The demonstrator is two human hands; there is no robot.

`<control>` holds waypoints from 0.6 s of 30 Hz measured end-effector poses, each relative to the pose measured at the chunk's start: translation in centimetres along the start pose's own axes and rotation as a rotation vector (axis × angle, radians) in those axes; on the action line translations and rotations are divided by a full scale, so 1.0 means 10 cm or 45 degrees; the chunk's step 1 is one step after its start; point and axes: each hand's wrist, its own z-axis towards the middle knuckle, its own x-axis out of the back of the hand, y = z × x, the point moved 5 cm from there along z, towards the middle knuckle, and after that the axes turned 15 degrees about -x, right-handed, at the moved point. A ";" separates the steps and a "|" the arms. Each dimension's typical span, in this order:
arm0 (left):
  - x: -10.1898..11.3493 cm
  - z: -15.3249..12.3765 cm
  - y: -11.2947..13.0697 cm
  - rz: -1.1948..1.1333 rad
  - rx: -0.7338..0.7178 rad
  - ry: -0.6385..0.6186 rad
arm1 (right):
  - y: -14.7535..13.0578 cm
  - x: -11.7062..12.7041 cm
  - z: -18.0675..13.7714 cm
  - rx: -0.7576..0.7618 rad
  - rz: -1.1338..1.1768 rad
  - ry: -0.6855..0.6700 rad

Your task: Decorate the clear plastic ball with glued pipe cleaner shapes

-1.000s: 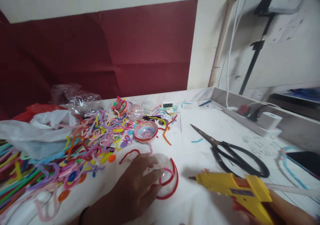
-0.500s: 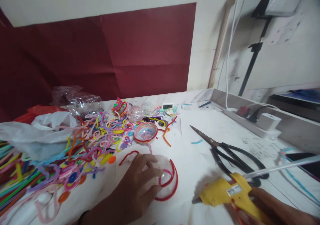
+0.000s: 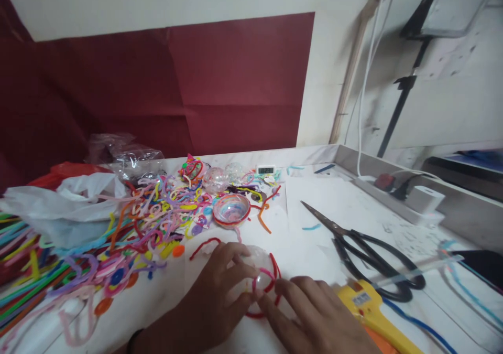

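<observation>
Clear plastic half-sphere wrapped in red pipe cleaner [image 3: 261,278] sits on the white table [image 3: 314,249], left of the black scissors [image 3: 365,251]. My left hand [image 3: 214,296] cups it, fingers curled; my right hand [image 3: 314,317] presses fingertips against its red rim.

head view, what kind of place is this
Likely a home craft table against a wall: a heap of pipe cleaners, scissors and a yellow glue gun lie on it, and both hands press a clear ball.
</observation>
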 end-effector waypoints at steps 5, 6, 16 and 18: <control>0.02 0.02 0.02 -0.043 -0.013 0.036 | -0.02 -0.13 -0.02 0.093 -0.083 0.049; 0.02 0.01 0.02 -0.050 -0.008 0.040 | -0.02 -0.15 -0.03 0.110 -0.102 0.059; 0.03 0.01 0.01 -0.019 0.017 0.039 | -0.07 -0.18 -0.03 0.108 -0.170 0.163; 0.02 0.00 0.01 0.000 0.018 0.024 | -0.07 -0.19 -0.02 0.097 -0.173 0.166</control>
